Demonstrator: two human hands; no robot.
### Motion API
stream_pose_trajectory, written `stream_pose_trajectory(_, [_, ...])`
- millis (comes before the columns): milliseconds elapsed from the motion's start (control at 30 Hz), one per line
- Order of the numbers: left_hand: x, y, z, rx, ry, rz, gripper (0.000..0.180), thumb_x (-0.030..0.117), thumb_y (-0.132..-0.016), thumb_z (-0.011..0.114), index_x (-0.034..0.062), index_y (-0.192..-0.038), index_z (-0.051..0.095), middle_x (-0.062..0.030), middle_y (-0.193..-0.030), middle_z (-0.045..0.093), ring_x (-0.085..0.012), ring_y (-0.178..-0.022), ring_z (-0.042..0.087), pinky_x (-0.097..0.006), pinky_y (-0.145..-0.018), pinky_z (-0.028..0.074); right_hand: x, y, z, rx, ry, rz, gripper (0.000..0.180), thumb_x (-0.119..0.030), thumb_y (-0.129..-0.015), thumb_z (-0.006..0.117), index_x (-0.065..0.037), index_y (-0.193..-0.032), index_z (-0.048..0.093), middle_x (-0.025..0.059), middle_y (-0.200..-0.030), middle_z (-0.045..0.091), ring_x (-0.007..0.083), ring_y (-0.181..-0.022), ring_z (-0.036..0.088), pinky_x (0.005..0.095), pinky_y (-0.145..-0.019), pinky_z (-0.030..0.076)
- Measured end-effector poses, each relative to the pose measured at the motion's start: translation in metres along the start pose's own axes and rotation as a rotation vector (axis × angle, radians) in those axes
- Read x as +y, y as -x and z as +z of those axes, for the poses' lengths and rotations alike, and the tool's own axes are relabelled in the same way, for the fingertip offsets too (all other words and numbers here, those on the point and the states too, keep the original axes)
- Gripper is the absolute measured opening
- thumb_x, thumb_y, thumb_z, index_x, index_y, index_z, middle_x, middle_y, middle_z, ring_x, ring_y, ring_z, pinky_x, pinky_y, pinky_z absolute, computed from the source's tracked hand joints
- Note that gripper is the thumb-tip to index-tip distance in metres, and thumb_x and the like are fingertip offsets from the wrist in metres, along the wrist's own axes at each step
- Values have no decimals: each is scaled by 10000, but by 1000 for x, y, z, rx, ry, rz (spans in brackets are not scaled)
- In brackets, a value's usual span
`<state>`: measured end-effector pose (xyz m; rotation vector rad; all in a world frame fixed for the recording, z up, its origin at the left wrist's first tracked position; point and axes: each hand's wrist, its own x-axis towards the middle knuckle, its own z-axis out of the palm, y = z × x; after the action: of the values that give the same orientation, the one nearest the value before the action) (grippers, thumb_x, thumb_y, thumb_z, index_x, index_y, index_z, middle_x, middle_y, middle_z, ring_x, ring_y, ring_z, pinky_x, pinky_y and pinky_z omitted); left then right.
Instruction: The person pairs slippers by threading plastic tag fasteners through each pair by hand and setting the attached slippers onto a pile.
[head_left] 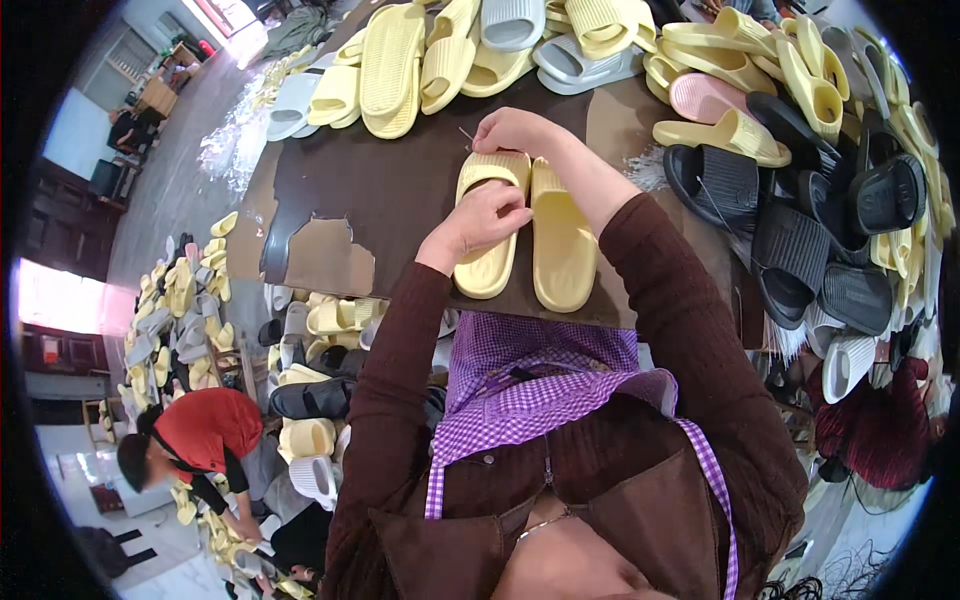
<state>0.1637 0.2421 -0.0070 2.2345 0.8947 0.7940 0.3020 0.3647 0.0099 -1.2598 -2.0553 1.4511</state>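
Yellow slippers (564, 250), ribbed strap (510, 166); left hand (485, 216) curled, grip unclear; right hand (512, 131) pinching strand (465, 132).

Slipper workshop, volume work. Brown table (400, 175) with torn covering (325, 255) serves as bench, yellow pair (563, 245) in work on it. Yellow and gray slippers (392, 70) line its far edge; black slippers (790, 250) heap at its right end. Left of the table: floor (160, 200) with slipper piles (180, 300), clear plastic (235, 140), a person in red (210, 430) bent low.
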Motion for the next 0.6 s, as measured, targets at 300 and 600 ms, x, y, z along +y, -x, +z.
stream_pose_trajectory(300, [-3, 3, 0, 16, 4, 22, 191, 190, -773, 647, 24, -744, 558, -108, -740, 529, -257, -693, 536, -359, -636, 441, 4, 4, 11, 156, -94, 11, 132, -96, -750, 658, -14, -854, 653, 23, -749, 627, 94, -662, 551, 253, -587, 445])
stream_pose_trajectory(600, [17, 18, 1, 512, 124, -50, 160, 133, -820, 613, -7, -897, 614, -107, -855, 608, -166, -642, 580, -273, -586, 466, -6, 50, -9, 388, -192, -178, 91, -55, -773, 638, 6, -839, 620, 27, -728, 615, 90, -667, 562, 228, -603, 458])
